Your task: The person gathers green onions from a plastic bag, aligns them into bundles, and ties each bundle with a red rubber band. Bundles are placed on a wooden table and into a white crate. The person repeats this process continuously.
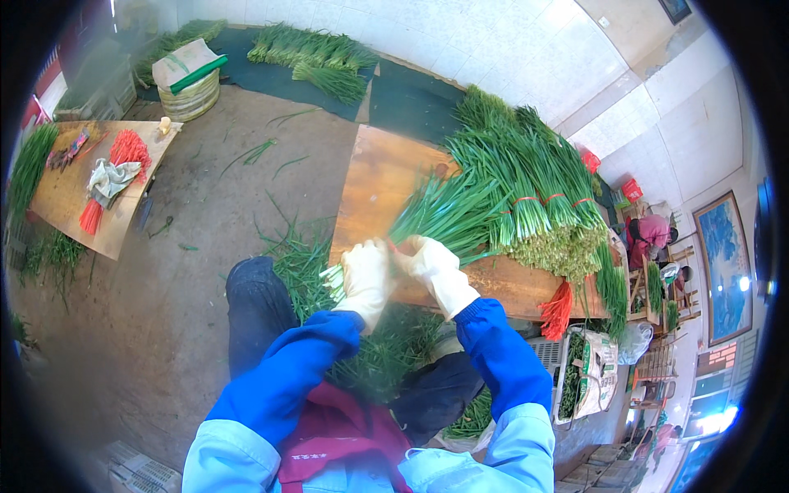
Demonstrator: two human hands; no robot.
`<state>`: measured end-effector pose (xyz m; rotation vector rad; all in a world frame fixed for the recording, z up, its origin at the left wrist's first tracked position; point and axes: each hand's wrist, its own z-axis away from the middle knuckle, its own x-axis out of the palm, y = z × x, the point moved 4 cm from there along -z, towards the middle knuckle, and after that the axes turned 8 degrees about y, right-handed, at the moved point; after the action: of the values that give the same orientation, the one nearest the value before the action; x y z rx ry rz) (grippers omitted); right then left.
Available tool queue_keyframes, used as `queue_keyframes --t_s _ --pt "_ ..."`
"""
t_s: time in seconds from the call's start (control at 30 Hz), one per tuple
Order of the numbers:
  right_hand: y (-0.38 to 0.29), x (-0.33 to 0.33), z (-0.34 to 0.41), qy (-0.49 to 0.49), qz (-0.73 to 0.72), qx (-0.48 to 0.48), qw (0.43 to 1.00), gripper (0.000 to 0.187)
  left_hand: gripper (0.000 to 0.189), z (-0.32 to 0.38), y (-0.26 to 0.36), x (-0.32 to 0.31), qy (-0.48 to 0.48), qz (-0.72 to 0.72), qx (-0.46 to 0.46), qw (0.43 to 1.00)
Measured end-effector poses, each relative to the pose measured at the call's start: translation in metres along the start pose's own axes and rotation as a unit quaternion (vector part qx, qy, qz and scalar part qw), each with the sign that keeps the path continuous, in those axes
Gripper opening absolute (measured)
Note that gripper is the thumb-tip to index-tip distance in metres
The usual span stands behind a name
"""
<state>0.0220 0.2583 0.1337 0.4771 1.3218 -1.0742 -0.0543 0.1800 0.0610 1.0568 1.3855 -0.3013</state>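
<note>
My left hand (365, 277), in a pale rubber glove, is closed around the white stem ends of a bunch of garlic chives (447, 212) above the near edge of a wooden board (370, 179). My right hand (431, 265), gloved alike, pinches a bit of red tie at the bunch, close beside my left hand; motion blurs the spot between them. The leaves fan out to the upper right. Several bunches bound with red ties (555, 209) lie at the board's right side. A bundle of loose red ties (556, 311) hangs at the near edge.
Loose green leaves (302, 265) lie on the floor by my legs. Another wooden board (117, 203) with red ties and a cloth stands left. More chives (308, 49) lie on dark sheeting by the wall. Crates and a filled basket (570, 376) stand right; co-workers sit farther off.
</note>
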Motion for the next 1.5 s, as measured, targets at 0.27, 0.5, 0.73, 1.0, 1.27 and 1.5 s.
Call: queue_keyframes --t_s 0.27,0.5,0.73,1.0,1.27,1.5 --pt "0.013 0.007 -0.008 0.095 -0.205 0.004 0.974 0.047 0.059 0.002 0.000 -0.005 0.005 -0.009 0.014 1.000" --pt "-0.002 0.021 -0.030 0.087 -0.077 -0.021 0.993 0.050 0.059 0.000 0.003 -0.005 0.007 -0.047 0.006 0.999" --pt "0.019 0.054 -0.045 0.118 -0.139 -0.038 0.982 0.044 0.044 0.001 0.000 0.008 -0.003 -0.023 0.002 1.000" --pt "0.035 0.074 0.002 -0.055 -0.482 0.001 0.875 0.023 0.038 -0.005 -0.003 0.014 0.025 -0.040 0.012 0.999" --pt "0.063 0.101 0.053 -0.037 -0.621 0.083 0.779 0.021 0.059 -0.008 0.010 -0.001 -0.054 -0.101 0.040 0.993" --pt "0.044 0.074 0.050 -0.003 -0.565 -0.111 0.817 0.019 0.067 -0.013 0.006 0.001 -0.042 -0.089 0.043 0.994"
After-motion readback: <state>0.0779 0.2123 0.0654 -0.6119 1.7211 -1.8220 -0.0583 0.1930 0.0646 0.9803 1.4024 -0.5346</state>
